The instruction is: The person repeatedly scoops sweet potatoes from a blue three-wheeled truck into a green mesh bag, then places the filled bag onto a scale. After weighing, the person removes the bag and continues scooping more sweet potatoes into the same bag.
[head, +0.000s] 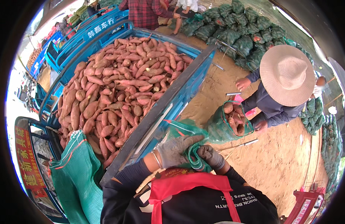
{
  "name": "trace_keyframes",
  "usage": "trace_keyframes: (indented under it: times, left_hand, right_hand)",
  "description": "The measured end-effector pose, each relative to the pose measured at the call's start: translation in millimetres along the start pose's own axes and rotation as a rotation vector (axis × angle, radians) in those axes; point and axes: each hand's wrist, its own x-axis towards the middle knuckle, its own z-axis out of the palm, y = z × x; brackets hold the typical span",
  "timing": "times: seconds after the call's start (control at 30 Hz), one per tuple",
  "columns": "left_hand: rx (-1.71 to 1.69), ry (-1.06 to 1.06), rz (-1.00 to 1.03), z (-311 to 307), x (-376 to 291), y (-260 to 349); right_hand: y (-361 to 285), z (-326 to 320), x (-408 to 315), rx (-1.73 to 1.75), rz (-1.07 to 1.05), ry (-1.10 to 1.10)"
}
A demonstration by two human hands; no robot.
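Note:
Just in front of my chest, both my hands in grey work gloves are on a green mesh bag point(186, 127). My left hand point(175, 148) lies across the gathered mesh with its fingers pointing right. My right hand point(211, 156) is closed on the bag's bunched edge. To the left, a blue cargo bed point(172, 98) holds a large heap of sweet potatoes point(116, 81). A stack of flat green mesh bags point(77, 179) hangs over the bed's near left corner.
A co-worker in a straw hat point(287, 75) bends over a filled mesh bag point(229, 123) at right. Metal rods point(245, 142) lie near it. Filled sacks point(239, 30) are piled behind. A person in a plaid shirt point(141, 14) stands beyond the bed. A red frame point(304, 207) is lower right.

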Motion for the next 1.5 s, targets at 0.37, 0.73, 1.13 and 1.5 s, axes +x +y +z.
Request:
trace_keyframes:
  times: [0.37,0.73,1.13,1.5]
  left_hand:
    - [-0.205,0.646,-0.703,98.0,-42.1,-64.6]
    - [-0.085,0.415,-0.534,115.5,-5.9,-114.4]
    - [-0.136,0.026,-0.295,107.9,83.5,-152.7]
    - [-0.106,-0.077,-0.315,160.5,83.7,-149.4]
  right_hand:
    - [7.5,-57.8,-60.9,-0.447,0.052,0.441]
    - [-147.9,-100.4,-102.7,-1.843,-0.149,0.850]
    - [-243.2,-0.3,-181.3,-1.305,-0.069,0.636]
    - [274.2,185.8,-452.6,-0.469,1.469,0.655]
